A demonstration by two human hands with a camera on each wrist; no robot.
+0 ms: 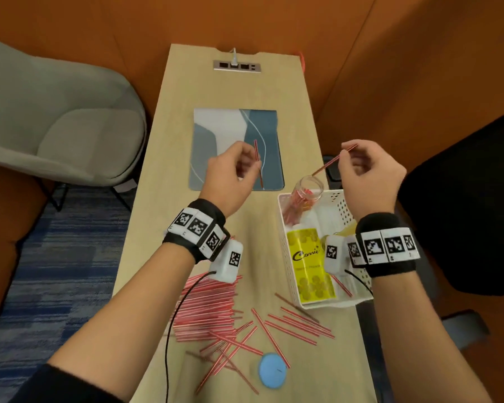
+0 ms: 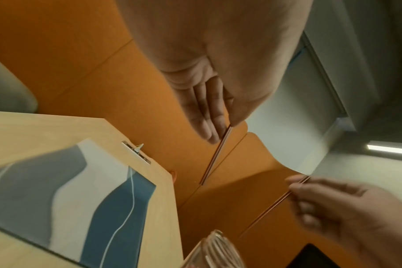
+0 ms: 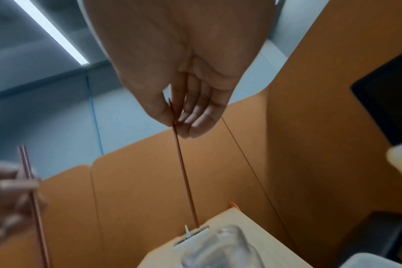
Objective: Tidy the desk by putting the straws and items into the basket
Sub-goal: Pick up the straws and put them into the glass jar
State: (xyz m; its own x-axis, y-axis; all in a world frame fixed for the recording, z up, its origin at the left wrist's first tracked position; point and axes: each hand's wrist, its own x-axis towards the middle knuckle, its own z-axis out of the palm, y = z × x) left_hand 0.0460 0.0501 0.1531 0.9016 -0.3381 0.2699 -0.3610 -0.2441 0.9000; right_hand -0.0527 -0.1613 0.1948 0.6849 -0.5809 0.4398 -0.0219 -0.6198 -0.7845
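Observation:
My left hand (image 1: 245, 161) pinches one red striped straw (image 1: 258, 162) above the blue-and-white mat; the same straw (image 2: 215, 156) sticks out from my fingertips in the left wrist view. My right hand (image 1: 352, 158) pinches a second straw (image 1: 333, 159), its lower end pointing at the mouth of a glass jar (image 1: 307, 189). That straw (image 3: 184, 166) hangs down from my fingers in the right wrist view. The jar leans in the white basket (image 1: 344, 209) and holds several straws. A big pile of straws (image 1: 213, 309) lies on the desk near me.
A yellow packet (image 1: 309, 266) lies in the basket. A blue round lid (image 1: 272, 370) sits among the loose straws near the front edge. The mat (image 1: 216, 135) covers the desk's middle, a socket strip (image 1: 237, 66) sits at the far end, and a grey chair (image 1: 56, 120) stands to the left.

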